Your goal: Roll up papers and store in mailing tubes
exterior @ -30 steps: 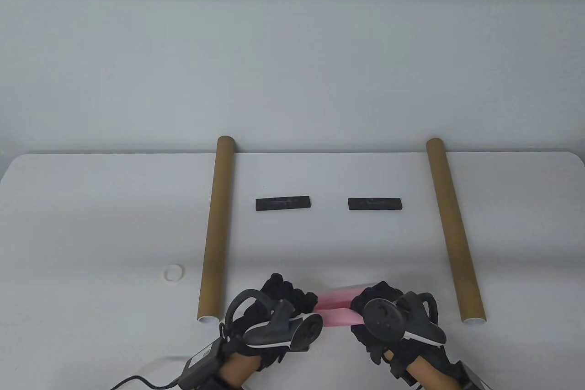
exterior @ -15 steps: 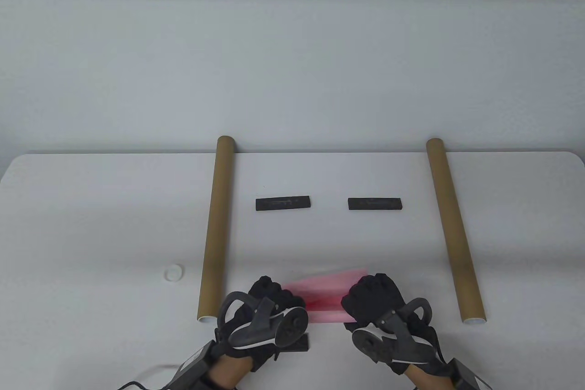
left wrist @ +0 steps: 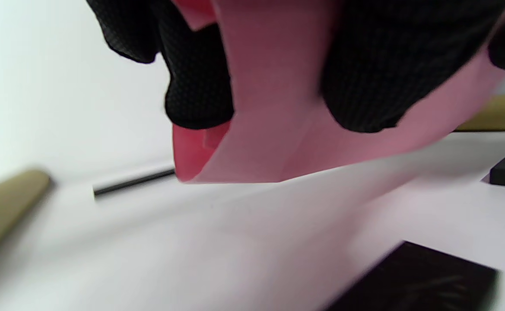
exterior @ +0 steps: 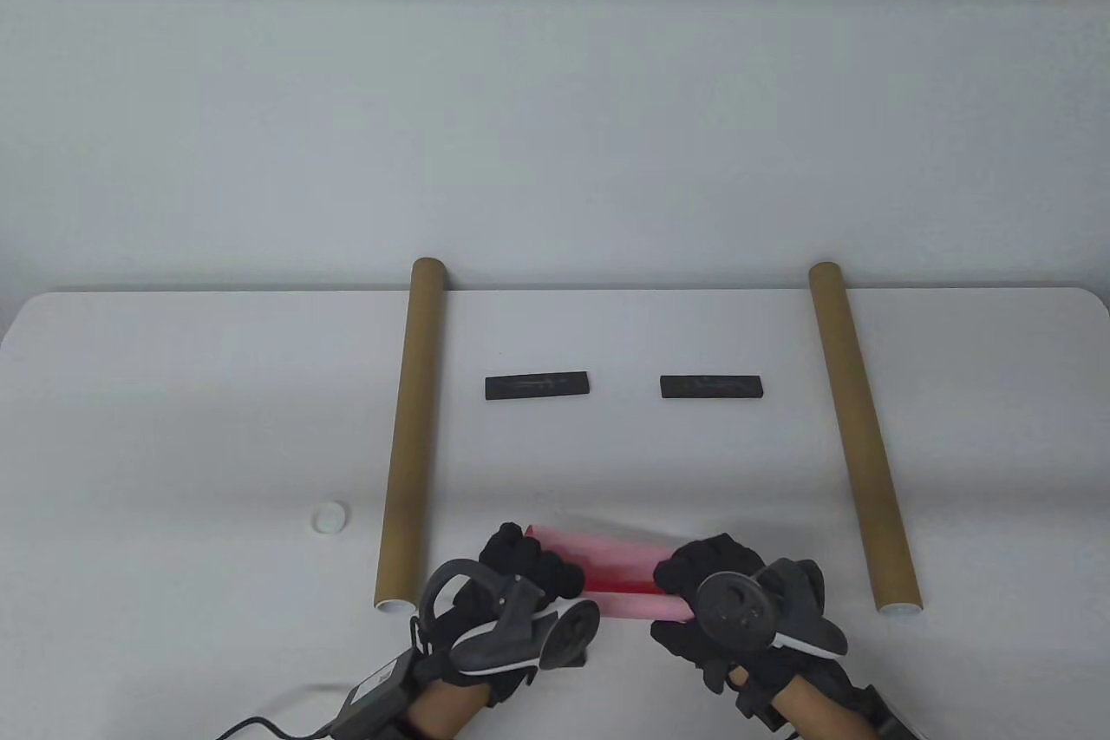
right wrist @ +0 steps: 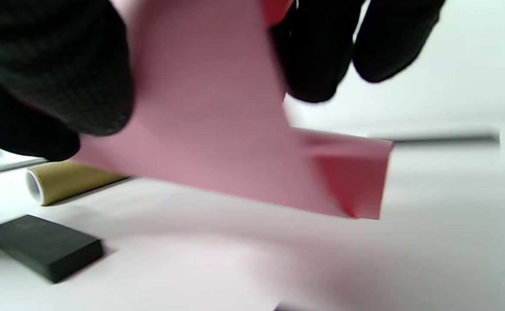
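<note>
Paper (exterior: 607, 566) rolled tighter, both hands gripping; wrist views reveal near black blocks (right wrist: 45, 246)

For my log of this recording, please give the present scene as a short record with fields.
stage: rolling, paper not yet in a tube
pink paper: partly rolled, held above the table
left hand: grips the roll's left end
right hand: grips the roll's right end
left mailing tube: lies on the table, near end open
right mailing tube: lies on the table, near end open
black blocks: between the tubes
white cap: left of the left tube
</note>
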`<state>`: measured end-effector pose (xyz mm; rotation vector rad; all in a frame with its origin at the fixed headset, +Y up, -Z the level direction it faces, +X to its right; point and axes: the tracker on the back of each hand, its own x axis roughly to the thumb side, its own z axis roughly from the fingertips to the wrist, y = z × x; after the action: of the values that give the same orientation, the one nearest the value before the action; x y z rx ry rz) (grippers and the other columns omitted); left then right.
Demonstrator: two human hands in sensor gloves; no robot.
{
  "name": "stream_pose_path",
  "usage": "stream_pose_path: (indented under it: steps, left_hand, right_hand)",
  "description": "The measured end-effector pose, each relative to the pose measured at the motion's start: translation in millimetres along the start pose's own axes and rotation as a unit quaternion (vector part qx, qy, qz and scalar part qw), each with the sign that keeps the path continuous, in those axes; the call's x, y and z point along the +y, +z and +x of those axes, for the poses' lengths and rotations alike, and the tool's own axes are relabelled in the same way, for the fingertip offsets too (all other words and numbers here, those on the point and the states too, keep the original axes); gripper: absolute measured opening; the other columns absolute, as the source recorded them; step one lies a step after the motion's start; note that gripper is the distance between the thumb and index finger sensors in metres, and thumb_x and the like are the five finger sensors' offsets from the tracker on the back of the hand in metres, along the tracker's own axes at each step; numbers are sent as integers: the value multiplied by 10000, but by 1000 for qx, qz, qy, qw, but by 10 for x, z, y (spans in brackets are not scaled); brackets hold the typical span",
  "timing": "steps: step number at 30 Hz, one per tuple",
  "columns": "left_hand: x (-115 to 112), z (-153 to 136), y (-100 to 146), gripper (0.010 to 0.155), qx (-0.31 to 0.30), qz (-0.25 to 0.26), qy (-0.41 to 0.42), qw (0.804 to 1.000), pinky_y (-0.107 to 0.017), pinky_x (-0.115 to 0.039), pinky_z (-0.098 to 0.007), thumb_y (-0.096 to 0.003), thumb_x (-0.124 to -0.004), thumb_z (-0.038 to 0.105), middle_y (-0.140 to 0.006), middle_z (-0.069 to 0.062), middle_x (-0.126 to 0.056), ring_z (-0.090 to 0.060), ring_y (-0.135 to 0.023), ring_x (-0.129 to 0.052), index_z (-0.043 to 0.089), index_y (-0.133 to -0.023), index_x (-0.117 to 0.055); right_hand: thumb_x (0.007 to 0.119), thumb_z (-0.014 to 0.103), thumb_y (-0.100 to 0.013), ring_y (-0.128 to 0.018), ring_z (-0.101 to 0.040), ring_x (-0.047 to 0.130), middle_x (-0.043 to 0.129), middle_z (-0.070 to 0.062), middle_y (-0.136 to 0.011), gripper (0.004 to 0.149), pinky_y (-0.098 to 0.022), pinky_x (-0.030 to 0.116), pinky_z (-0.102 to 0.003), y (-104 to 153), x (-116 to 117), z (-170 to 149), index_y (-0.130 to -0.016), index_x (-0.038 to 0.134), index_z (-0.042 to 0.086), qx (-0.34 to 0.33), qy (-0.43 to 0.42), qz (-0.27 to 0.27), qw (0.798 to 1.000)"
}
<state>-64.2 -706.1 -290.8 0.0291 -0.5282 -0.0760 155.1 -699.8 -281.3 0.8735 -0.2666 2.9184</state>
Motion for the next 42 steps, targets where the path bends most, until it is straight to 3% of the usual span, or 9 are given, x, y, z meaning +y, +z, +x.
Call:
stream_pose_path:
  steps: [3, 7, 14, 21, 26, 30, 34, 38, 42]
  left_hand:
    - [-79, -124, -29, 439, 14, -44, 115, 992, -696, -731, -481, -336, -940, 525, -535, 99, -1022, -132, -547, -1043, 351, -736, -888]
    - [-106, -109, -51, 438, 11, -51, 105, 993, -700, -725, -483, -337, -939, 526, -539, 96, -1021, -136, -551, -1042, 351, -735, -888]
    - [21, 101, 50, 836, -28, 57, -70, 996, -756, -601, -538, -284, -923, 627, -905, 31, -839, -215, -842, -899, 295, -989, -619]
    - [29, 199, 40, 663, -41, 74, -105, 991, -727, -684, -497, -303, -956, 556, -697, 95, -964, -126, -654, -1017, 319, -887, -750]
    - [-34, -17, -25, 442, 13, -9, 48, 999, -705, -722, -473, -322, -952, 529, -537, 108, -1025, -109, -520, -1061, 363, -726, -880]
    - [-93, -127, -58, 435, 26, -58, 130, 989, -702, -718, -483, -330, -951, 524, -531, 93, -1028, -125, -511, -1061, 345, -722, -889]
    - [-83, -109, -26, 479, 27, -33, 105, 994, -720, -692, -491, -331, -935, 539, -593, 88, -1017, -136, -575, -1047, 348, -764, -868]
    - [-63, -46, 12, 788, -6, 20, 13, 1000, -757, -602, -538, -280, -888, 655, -885, 36, -886, -220, -847, -924, 313, -962, -690]
    - [-27, 58, 54, 792, -47, 74, -97, 991, -750, -613, -531, -282, -930, 615, -856, 49, -884, -194, -820, -933, 303, -960, -667]
  right_hand:
    - [945, 576, -383, -980, -449, 735, 742, -92, -1044, 762, -710, 647, -672, 42, -30, 125, -998, 721, 187, -37, 102, -47, 993]
    - [938, 488, -415, -878, -386, 869, 899, -44, -891, 504, -683, 708, -638, -6, 30, 191, -840, 860, 229, -32, 133, -37, 990]
    - [932, 451, -435, -751, -390, 944, 975, -64, -756, 383, -616, 748, -640, -51, 63, -36, -729, 927, 205, 41, -42, 37, 998]
    - [944, 444, -439, -713, -411, 953, 986, -91, -731, 385, -580, 753, -653, -50, 142, -151, -715, 942, 176, 83, -169, 109, 976]
    - [949, 577, -387, -938, -478, 754, 772, -128, -1009, 748, -675, 661, -678, 11, 15, 23, -975, 755, 157, -1, 28, 1, 1000]
    - [948, 538, -396, -939, -422, 799, 816, -78, -985, 662, -695, 681, -654, 29, 11, 154, -943, 788, 202, -26, 100, -53, 993]
    - [918, 479, -436, -840, -379, 900, 926, -44, -852, 452, -663, 734, -628, -17, 36, 135, -811, 886, 228, -7, 82, -32, 996]
    - [926, 455, -439, -775, -397, 930, 959, -73, -790, 416, -622, 749, -639, -50, 76, 6, -766, 915, 199, 34, -23, 25, 999]
    - [930, 446, -441, -724, -407, 953, 981, -90, -745, 396, -588, 759, -648, -58, 131, -107, -733, 935, 178, 65, -128, 80, 986]
